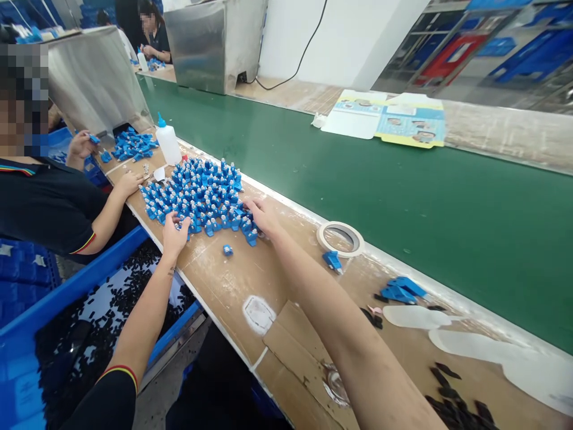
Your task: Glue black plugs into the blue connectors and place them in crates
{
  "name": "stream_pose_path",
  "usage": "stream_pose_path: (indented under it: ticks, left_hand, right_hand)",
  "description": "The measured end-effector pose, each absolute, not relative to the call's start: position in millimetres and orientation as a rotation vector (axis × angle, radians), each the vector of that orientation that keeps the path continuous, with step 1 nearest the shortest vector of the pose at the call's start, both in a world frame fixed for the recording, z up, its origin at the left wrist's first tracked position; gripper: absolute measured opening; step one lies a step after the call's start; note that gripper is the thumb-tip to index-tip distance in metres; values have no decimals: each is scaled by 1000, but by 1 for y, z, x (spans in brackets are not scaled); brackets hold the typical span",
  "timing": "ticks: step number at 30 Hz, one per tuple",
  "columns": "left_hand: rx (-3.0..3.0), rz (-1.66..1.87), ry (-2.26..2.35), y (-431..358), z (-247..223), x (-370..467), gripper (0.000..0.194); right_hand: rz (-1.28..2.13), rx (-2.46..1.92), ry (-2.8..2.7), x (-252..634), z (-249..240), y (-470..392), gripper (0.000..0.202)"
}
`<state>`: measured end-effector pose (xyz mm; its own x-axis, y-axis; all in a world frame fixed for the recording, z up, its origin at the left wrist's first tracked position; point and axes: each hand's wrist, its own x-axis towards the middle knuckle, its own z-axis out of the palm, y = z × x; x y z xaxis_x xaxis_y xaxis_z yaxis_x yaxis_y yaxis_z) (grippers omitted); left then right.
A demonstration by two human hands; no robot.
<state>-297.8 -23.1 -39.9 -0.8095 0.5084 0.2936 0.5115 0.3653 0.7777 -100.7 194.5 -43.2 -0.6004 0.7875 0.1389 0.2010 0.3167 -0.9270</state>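
A crowded pile of small blue plastic parts (199, 191) with pale tips stands on the brown work surface (224, 278). At the pile's near left edge is my left hand (176, 236), its thumb and fingers apart and touching the outer parts. My right hand (264, 218) lies against the right edge with fingers stretched out; some fingertips are hidden by the parts. Neither hand grips a part that I can see. One loose blue part (228, 250) sits apart from the pile, between my forearms.
A white squeeze bottle (167, 140) stands behind the pile. Right of it runs a green conveyor belt (313, 173). A tape roll (340, 239) and several black pieces (456, 400) lie rightward. A blue bin (27, 325) is at left, beside a co-worker's arm (105, 215).
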Motion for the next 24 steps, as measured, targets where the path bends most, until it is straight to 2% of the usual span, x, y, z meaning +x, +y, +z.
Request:
stream_pose_path:
  ticks: [4, 12, 19, 24]
  left_hand:
    - [-989, -1520, -2597, -17, -39, -293, 33]
    - [-1029, -1604, -2561, -5, -33, -286, 32]
    - [-1076, -1746, -2555, -1, -37, -272, 29]
    - [-903, -1828, -2516, 3, -39, -278, 31]
  right_hand:
    - [1298, -854, -1987, -98, -46, 196, 50]
    - [1412, -740, -1928, -135, -49, 204, 50]
    - [1453, -658, -1970, -127, -57, 191, 42]
    - [1393, -730, -1914, -131, -55, 201, 47]
